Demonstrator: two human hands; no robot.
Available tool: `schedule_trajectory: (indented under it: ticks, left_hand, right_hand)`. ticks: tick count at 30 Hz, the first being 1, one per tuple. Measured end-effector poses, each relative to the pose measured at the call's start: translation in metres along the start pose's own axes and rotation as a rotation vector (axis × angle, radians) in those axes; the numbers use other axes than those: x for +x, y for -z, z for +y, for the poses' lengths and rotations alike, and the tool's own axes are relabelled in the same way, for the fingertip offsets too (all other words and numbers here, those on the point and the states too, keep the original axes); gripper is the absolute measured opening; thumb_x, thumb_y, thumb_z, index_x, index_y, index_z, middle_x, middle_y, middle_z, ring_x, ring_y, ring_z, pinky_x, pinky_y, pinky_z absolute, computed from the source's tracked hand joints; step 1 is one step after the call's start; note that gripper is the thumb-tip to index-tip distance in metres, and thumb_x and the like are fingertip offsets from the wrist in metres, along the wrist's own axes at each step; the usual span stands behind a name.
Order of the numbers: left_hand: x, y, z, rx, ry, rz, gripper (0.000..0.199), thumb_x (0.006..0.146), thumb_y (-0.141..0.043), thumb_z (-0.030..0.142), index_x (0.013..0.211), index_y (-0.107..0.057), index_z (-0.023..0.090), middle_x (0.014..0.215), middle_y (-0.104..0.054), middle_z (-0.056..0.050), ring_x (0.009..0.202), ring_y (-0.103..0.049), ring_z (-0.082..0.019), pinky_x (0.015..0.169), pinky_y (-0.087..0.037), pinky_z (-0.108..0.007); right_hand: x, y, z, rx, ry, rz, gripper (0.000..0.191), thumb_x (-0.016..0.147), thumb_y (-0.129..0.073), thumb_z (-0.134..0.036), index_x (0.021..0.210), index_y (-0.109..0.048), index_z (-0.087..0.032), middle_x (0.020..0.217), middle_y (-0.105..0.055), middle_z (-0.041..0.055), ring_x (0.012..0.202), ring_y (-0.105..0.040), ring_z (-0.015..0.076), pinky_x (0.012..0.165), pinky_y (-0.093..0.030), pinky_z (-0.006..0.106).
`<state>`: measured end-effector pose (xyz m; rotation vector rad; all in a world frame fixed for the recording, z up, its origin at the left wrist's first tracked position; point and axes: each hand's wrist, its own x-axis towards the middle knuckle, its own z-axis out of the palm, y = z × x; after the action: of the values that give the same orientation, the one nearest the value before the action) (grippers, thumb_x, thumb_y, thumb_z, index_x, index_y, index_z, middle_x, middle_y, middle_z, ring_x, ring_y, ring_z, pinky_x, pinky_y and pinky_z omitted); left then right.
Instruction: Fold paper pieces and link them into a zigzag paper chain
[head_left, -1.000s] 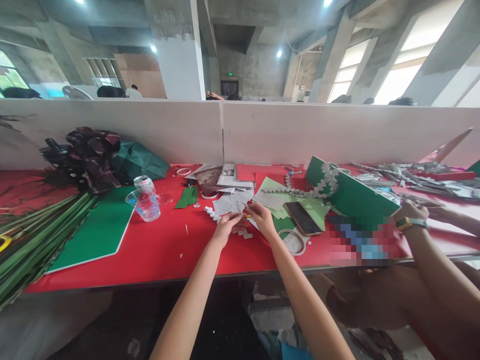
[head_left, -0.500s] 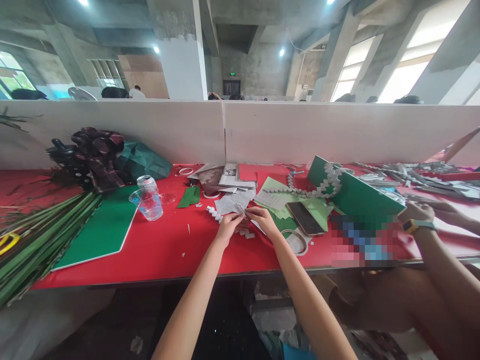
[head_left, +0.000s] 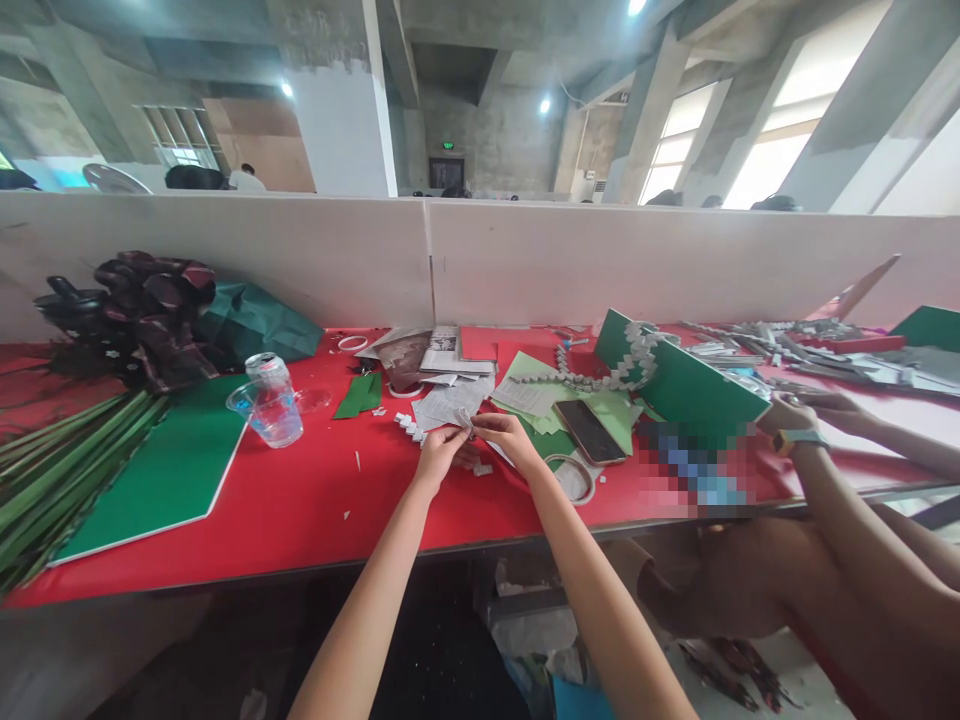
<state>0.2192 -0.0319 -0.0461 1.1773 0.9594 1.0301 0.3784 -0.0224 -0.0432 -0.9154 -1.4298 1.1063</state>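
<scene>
Over the red table, my left hand [head_left: 441, 455] and my right hand [head_left: 506, 440] meet fingertip to fingertip. Both are closed on a small folded paper piece [head_left: 464, 416], whose pale tip sticks up between the fingers. A zigzag chain of folded white paper [head_left: 409, 428] lies beside and partly behind my left hand; another bit of folded paper [head_left: 482, 469] shows below the fingers. Printed paper sheets [head_left: 444, 402] lie just beyond my hands. Whether the chain joins the held piece is hidden by my fingers.
Right of my hands lie a phone [head_left: 589, 432], a tape roll [head_left: 571, 480] and green paper [head_left: 622, 425]. A longer paper chain [head_left: 637, 365] drapes over a standing green board [head_left: 694, 385]. A can [head_left: 268, 372] and plastic cup [head_left: 279, 420] stand left. A co-worker's hands [head_left: 795, 412] work at right.
The view has turned a little to the right, so everything sits further left in the picture. My hands stay together on the paper, with slight finger movement.
</scene>
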Motion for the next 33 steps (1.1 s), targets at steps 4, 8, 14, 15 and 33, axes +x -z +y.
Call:
schedule_trajectory:
  ticks: [4,8,14,15,33]
  left_hand:
    - [0.001,0.0,-0.001,0.032,-0.001,0.03,0.035,0.077,-0.065,0.048,0.078,-0.064,0.013,0.06,-0.069,-0.005,0.053,-0.066,-0.019,0.049,-0.052,-0.027]
    - [0.002,0.001,-0.003,0.021,-0.037,0.052,0.033,0.076,-0.066,0.046,0.083,-0.064,0.014,0.062,-0.069,-0.004,0.054,-0.067,-0.02,0.049,-0.053,-0.028]
    - [0.003,0.002,-0.005,0.137,-0.194,0.219,0.024,0.073,-0.069,0.037,0.08,-0.066,0.014,0.075,-0.07,-0.004,0.051,-0.065,-0.016,0.05,-0.055,-0.028]
    - [0.004,0.002,-0.005,0.149,-0.202,0.232,0.023,0.073,-0.069,0.035,0.081,-0.066,0.013,0.076,-0.07,-0.005,0.052,-0.065,-0.017,0.051,-0.056,-0.028]
    - [0.008,0.007,-0.013,0.522,-0.45,0.198,0.024,0.078,-0.056,0.011,0.095,-0.073,0.013,0.095,-0.074,-0.011,0.09,-0.069,-0.025,0.082,-0.054,-0.035]
  right_hand:
    - [0.001,0.001,0.003,0.035,-0.037,0.001,0.034,0.064,-0.077,-0.035,0.092,-0.074,-0.015,0.09,-0.073,0.007,0.082,-0.065,0.0202,0.084,-0.048,0.036]
    - [0.002,0.002,0.009,0.072,-0.029,-0.048,0.032,0.065,-0.077,-0.033,0.093,-0.073,-0.017,0.09,-0.072,0.0068,0.086,-0.066,0.0213,0.085,-0.049,0.037]
    - [0.003,0.001,0.009,0.132,-0.034,-0.096,0.032,0.065,-0.077,-0.033,0.094,-0.072,-0.019,0.095,-0.072,0.0058,0.089,-0.066,0.0213,0.087,-0.048,0.036]
    - [0.003,0.0,0.008,0.132,-0.033,-0.099,0.031,0.065,-0.078,-0.033,0.092,-0.071,-0.019,0.094,-0.071,0.0052,0.089,-0.066,0.0207,0.087,-0.049,0.035]
    - [0.002,-0.006,0.008,0.12,-0.036,-0.084,0.031,0.076,-0.067,-0.047,0.088,-0.056,-0.021,0.086,-0.062,-0.0007,0.08,-0.06,0.0153,0.077,-0.046,0.029]
